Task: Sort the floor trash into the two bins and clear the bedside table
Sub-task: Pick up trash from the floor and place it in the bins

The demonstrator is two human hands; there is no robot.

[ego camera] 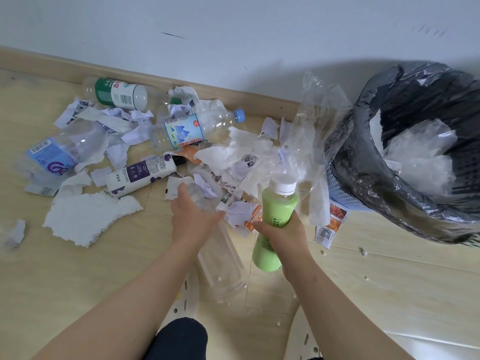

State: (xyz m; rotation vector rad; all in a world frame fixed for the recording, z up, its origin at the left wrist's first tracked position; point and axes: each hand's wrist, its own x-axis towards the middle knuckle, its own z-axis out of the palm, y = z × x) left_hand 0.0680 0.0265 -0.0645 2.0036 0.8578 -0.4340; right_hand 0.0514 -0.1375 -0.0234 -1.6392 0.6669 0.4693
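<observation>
My right hand (283,236) grips a green bottle (276,211) with a white cap, held upright above the floor. My left hand (193,216) grips a clear label-free plastic bottle (220,261) near its neck; its body points back toward me. Ahead on the wooden floor lies a spread of trash: torn paper and tissue (228,152), a green-labelled bottle (117,93), a blue-capped bottle (192,128), a white and purple bottle (141,174), and a crushed blue-labelled bottle (57,154). A bin (342,193) with a dark liner stands at the right, holding crumpled clear plastic (420,152).
A white foam piece (85,216) lies at the left. A clear plastic sheet (319,110) stands against the bin's left side. A printed wrapper (332,224) lies by the bin's base. The wall and skirting board (155,79) run behind the trash. My knee (179,339) is at the bottom.
</observation>
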